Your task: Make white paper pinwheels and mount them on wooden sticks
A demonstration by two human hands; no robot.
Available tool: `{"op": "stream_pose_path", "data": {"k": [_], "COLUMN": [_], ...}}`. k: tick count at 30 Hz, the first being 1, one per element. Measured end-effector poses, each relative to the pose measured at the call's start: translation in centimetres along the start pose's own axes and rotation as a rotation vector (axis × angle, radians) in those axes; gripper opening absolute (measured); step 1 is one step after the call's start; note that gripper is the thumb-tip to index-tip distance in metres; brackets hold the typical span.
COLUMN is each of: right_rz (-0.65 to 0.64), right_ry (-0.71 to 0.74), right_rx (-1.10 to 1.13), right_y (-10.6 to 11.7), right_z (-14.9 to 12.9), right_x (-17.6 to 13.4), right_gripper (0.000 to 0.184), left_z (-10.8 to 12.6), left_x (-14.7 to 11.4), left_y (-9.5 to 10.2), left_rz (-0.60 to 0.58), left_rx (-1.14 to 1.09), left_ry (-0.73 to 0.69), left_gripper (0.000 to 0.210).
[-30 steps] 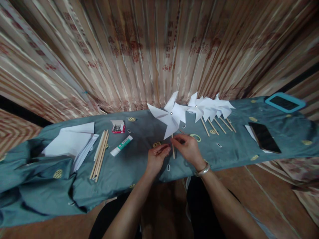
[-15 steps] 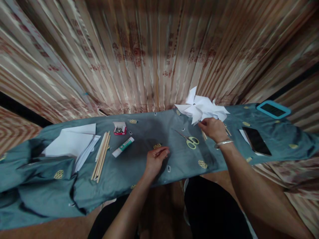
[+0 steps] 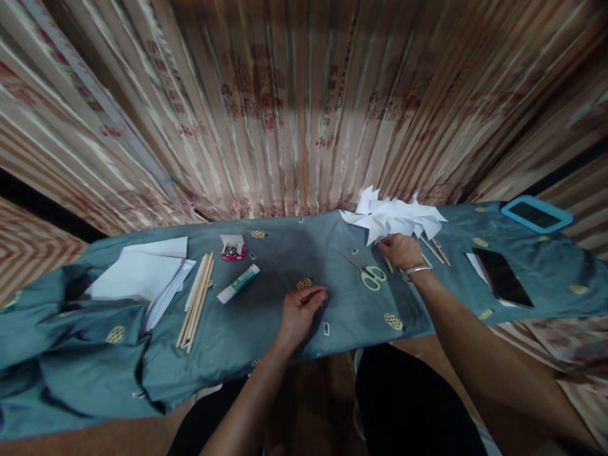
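My right hand (image 3: 403, 252) is closed on a white paper pinwheel (image 3: 371, 220) by its lower part, at the back right of the cloth. This pinwheel lies low against several other white paper pinwheels (image 3: 418, 218), whose wooden sticks point toward me. Its own stick is mostly hidden by my fingers. Over the middle of the cloth rests my left hand (image 3: 300, 311), fingers curled together, with nothing visible in them. Between the two hands lie scissors (image 3: 373, 277) with pale green handles.
On the left are white paper sheets (image 3: 137, 272), several wooden sticks (image 3: 197, 301), a glue stick (image 3: 238, 283) and a small open red box (image 3: 232, 247) of metal pins. At right lie a dark phone (image 3: 502, 277) and a blue-framed device (image 3: 538, 213). A curtain (image 3: 285, 126) hangs behind.
My right hand has lowered the pinwheel toward the cloth, onto the other pinwheels. My left hand has stayed nearly still. The view has shifted slightly.
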State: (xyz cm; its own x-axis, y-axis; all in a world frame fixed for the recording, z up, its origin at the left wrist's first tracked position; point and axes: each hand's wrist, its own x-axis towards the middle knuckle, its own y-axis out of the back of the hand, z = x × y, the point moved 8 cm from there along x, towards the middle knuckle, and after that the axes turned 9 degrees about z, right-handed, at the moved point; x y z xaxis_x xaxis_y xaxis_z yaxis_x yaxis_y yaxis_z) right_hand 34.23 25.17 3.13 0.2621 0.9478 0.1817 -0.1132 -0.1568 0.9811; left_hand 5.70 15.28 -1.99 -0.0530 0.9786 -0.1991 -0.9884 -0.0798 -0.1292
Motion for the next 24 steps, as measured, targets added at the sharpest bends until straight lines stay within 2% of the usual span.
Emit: {"op": "stream_pose_path", "data": {"k": [15, 20, 24], "right_rz": [-0.017, -0.017, -0.004], "right_ry": [-0.019, -0.014, -0.015], "right_rx": [0.010, -0.010, -0.029], "right_y": [-1.0, -0.5, 0.8], "right_z": [0.2, 0.1, 0.0], "right_x": [0.3, 0.0, -0.8], "right_gripper": [0.035, 0.038, 0.041], "left_z": [-0.5, -0.4, -0.1], "left_x": [0.2, 0.2, 0.0], "left_y": [-0.3, -0.3, -0.2], "left_rz": [0.005, 0.001, 0.005], "left_rx": [-0.029, -0.021, -0.012], "left_ry": [0.029, 0.025, 0.022], "left_gripper": [0.024, 0.024, 0.021]}}
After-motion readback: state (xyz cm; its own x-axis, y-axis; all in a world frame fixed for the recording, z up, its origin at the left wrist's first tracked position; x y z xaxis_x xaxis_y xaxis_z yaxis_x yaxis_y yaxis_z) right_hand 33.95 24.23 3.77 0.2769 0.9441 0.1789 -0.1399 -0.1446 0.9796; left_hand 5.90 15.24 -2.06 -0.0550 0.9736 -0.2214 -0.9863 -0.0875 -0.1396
